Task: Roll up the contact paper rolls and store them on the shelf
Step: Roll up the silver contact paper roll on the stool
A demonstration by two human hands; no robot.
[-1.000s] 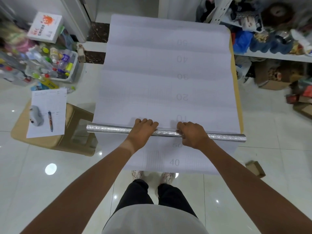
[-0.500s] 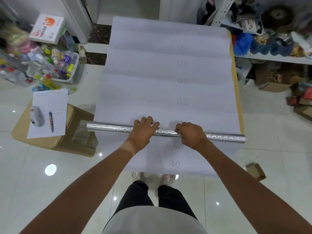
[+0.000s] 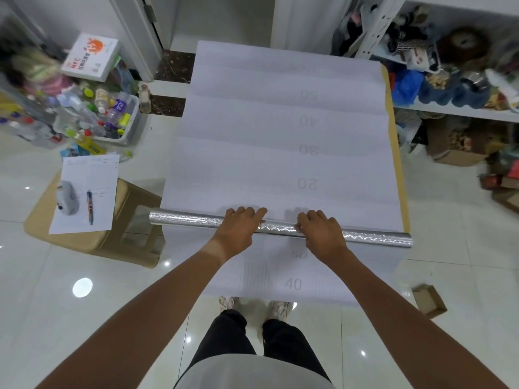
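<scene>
Fingers point(image 3: 247, 212) of both hands curl over the silver contact paper roll point(image 3: 191, 219) lying across the counter point(image 3: 400, 175); roll it forward with equal pressure from each hand, keeping both ends square to the sheet point(image 3: 280, 136).

glossy white tile floor point(image 3: 42, 318); cluttered white shelf point(image 3: 460, 112); cardboard stool point(image 3: 134, 220)
</scene>
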